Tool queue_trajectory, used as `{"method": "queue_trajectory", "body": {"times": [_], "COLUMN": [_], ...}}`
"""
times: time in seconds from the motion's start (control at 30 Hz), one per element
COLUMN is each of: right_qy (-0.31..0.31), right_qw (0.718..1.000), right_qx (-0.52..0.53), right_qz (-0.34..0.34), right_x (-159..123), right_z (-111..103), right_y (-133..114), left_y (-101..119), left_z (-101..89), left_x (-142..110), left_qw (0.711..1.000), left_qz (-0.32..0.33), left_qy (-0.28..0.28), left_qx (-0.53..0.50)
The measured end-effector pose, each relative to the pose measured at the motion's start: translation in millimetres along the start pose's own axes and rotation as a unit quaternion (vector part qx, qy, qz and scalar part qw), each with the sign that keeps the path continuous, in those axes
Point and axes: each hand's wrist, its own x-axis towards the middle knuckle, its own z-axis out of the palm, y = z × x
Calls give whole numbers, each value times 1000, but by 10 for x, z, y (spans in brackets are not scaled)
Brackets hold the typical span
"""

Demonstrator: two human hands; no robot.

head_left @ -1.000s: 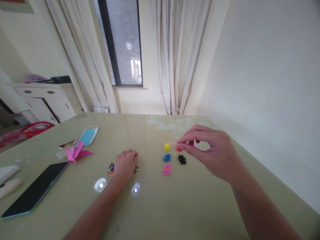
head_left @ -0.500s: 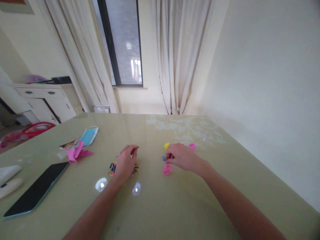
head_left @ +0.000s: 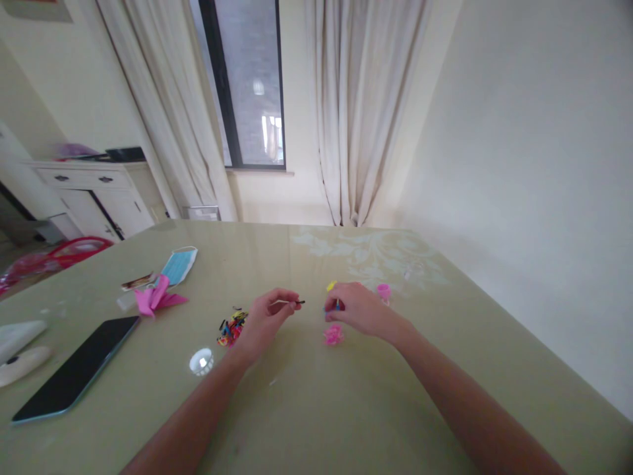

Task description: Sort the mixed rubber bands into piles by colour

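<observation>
Black band, above the table beside the mixed pile, is pinched in the left hand. The right hand is over blue bands; whether its grip is closed, I cannot tell. Loose pinching could drop the band; a low sweep could scatter the pink pile.

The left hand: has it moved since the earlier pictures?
Yes. The left hand has moved to the right, away from the mixed-colour pile and closer to the pink pile.
</observation>
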Motion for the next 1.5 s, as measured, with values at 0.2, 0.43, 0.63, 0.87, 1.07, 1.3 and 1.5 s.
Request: {"method": "queue_trajectory", "body": {"times": [0.2, 0.43, 0.63, 0.87, 1.07, 1.3, 1.5], "right_qy": [48, 57, 66, 105, 155, 192, 214], "right_qw": [996, 995, 995, 986, 977, 971, 968], "right_qx": [51, 61, 51, 131, 144, 126, 111], "right_qz": [-48, -62, -52, -19, -33, -66, -69], "right_x": [47, 18, 13, -138, -320, -475, -517], "right_z": [103, 87, -14, -394, -672, -818, -858], "right_y": [-104, -183, -189, -245, -361, -487, -512], "left_y": [39, 78, 49, -103, -196, -352, -370], "left_z": [80, 87, 85, -128, -209, -290, -290], "left_x": [-58, -85, -49, -16, -58, 46, 57], "left_qw": [998, 997, 998, 892, 773, 795, 807], "left_qz": [5, 2, 1, 46, 1, 26, 20], "left_qy": [-62, -64, -67, 61, 31, -12, -17], "left_qx": [-27, -30, -13, 446, 634, 606, 590]}}
